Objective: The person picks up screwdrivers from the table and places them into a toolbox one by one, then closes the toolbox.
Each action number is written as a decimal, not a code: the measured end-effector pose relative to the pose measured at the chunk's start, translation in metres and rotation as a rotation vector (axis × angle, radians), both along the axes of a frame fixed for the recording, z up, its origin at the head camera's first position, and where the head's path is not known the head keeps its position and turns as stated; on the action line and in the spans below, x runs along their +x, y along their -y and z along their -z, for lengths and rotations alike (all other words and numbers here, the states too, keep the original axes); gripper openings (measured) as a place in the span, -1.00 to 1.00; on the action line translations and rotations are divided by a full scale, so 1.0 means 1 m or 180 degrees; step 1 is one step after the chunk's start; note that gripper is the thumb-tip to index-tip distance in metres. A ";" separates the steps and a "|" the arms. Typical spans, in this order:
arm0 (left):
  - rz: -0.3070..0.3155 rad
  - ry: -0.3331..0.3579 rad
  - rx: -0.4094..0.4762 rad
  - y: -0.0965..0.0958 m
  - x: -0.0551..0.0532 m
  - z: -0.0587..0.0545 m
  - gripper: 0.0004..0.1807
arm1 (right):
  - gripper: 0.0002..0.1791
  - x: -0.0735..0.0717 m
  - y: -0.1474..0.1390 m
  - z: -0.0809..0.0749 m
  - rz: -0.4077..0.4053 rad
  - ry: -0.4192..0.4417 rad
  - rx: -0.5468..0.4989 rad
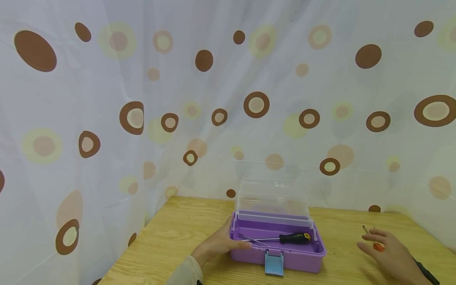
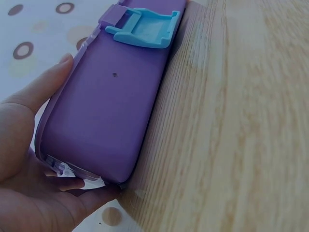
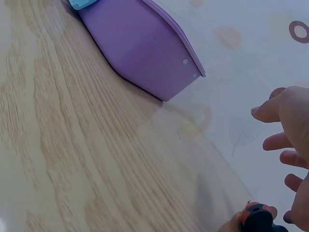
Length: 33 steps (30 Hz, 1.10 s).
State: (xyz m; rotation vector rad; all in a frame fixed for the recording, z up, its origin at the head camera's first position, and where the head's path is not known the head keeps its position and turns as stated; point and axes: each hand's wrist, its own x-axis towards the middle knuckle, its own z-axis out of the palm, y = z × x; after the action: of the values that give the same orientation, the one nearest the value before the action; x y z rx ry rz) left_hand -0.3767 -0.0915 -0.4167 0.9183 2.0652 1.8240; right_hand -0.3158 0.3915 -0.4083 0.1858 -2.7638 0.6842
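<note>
A purple toolbox (image 1: 295, 259) sits on the table with its clear lid (image 1: 272, 196) raised and its light blue latch (image 1: 274, 264) hanging down in front. My left hand (image 1: 221, 242) grips the box's left end, thumb along the front rim, fingers round the side in the left wrist view. Inside lie a screwdriver (image 1: 295, 238) with a black and yellow handle and a second thin metal shaft crossing it. To the right of the box, my right hand (image 1: 392, 253) is held with fingers loosely bent and apart. Beside it shows an orange and black handle (image 3: 257, 217), partly hidden by the hand.
The wooden table (image 1: 192, 215) runs back to a pale curtain (image 1: 213, 79) with brown and yellow circles, which also hangs along the left. Thin shaft tips (image 1: 365, 229) stick out past the right hand's fingers.
</note>
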 end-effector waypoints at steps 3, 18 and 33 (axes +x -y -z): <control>-0.0002 -0.0021 -0.0005 0.000 0.000 0.000 0.26 | -0.37 0.000 -0.008 0.003 0.0114 0.0012 0.0071; -0.0040 -0.0037 -0.0082 -0.004 0.005 -0.003 0.24 | -0.28 0.004 -0.037 0.019 0.0667 0.0098 0.0406; -0.0094 0.0015 -0.0061 -0.001 0.005 -0.004 0.27 | -0.12 0.004 -0.033 0.022 0.1071 0.0619 0.0335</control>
State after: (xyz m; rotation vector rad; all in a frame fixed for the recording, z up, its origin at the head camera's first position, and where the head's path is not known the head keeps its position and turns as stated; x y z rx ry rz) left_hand -0.3715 -0.0907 -0.4124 0.8824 2.1005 1.8160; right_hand -0.3118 0.4243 -0.4307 -0.3355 -2.9123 0.4912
